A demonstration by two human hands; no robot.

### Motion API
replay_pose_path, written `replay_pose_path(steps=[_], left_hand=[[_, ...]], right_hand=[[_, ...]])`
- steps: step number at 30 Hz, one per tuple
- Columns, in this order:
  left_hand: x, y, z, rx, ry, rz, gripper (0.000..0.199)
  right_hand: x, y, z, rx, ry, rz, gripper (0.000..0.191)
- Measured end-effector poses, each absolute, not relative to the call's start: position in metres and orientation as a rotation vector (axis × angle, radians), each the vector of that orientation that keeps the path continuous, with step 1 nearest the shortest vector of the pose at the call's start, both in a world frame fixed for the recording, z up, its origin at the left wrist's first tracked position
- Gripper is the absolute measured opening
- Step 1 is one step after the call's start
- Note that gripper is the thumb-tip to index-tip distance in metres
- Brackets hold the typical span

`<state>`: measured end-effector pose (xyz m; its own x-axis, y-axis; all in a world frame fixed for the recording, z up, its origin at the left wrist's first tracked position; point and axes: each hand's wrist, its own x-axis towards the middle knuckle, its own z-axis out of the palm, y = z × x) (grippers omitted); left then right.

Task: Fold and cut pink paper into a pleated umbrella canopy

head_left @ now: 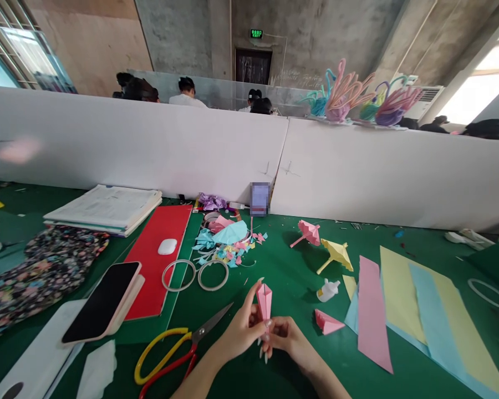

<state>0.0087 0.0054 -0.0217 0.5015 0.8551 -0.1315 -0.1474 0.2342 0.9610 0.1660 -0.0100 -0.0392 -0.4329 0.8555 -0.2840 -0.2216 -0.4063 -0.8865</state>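
A narrow folded piece of pink paper (pixel 265 300) stands upright between my hands, close to the front of the green table. My left hand (pixel 248 327) grips its side, thumb across the lower part. The fingertips of my right hand (pixel 286 337) pinch its bottom end. Another folded pink paper piece (pixel 328 322) lies just right of my hands, below a small white glue bottle (pixel 328 290). Farther back sit a pink paper umbrella (pixel 308 233) and a yellow paper umbrella (pixel 336 255). Scissors (pixel 199 334) with yellow and red handles lie open left of my left hand.
Coloured paper sheets (pixel 374 313) lie at the right. Paper scraps (pixel 233 241), two tape rings (pixel 213 276), a red folder (pixel 149 277) and a phone (pixel 102 302) lie to the left. A white partition (pixel 191 147) closes the table's back; people sit beyond it.
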Motion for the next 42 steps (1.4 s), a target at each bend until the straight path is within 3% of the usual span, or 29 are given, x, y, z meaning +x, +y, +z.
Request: replay_pose_path(steps=[15,42], left_hand=[[0.010,0.005,-0.021,1.165,0.805,0.800,0.081],[0.010,0.007,-0.035,1.093,0.786,0.852,0.093]], right_hand=[[0.167,-0.019,-0.049,-1.136,-1.045,1.860,0.044],[0.168,-0.006,-0.053,-0.972,-1.239,1.847,0.040]])
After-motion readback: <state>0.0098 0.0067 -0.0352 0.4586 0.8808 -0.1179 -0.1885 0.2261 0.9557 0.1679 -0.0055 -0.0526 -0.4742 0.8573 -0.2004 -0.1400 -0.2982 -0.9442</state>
